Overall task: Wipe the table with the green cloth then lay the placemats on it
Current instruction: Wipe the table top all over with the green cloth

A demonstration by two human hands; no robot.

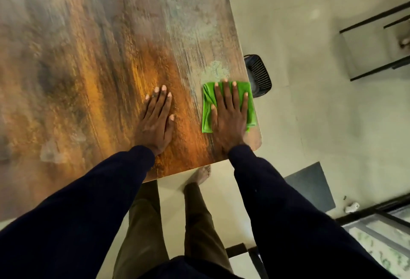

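Pressing flat with fingers spread, right hand [230, 114] pins folded green cloth [250, 101] at desk's [88, 57] near right corner, long axis pointing away; left hand [156, 119] flat, empty.

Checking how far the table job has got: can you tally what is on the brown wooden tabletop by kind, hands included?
Folded green cloth: 1
Bare hands lying flat on the brown wooden tabletop: 2 (left hand on bare wood, right hand on the cloth)
Placemats: 0 in view
Total: 3
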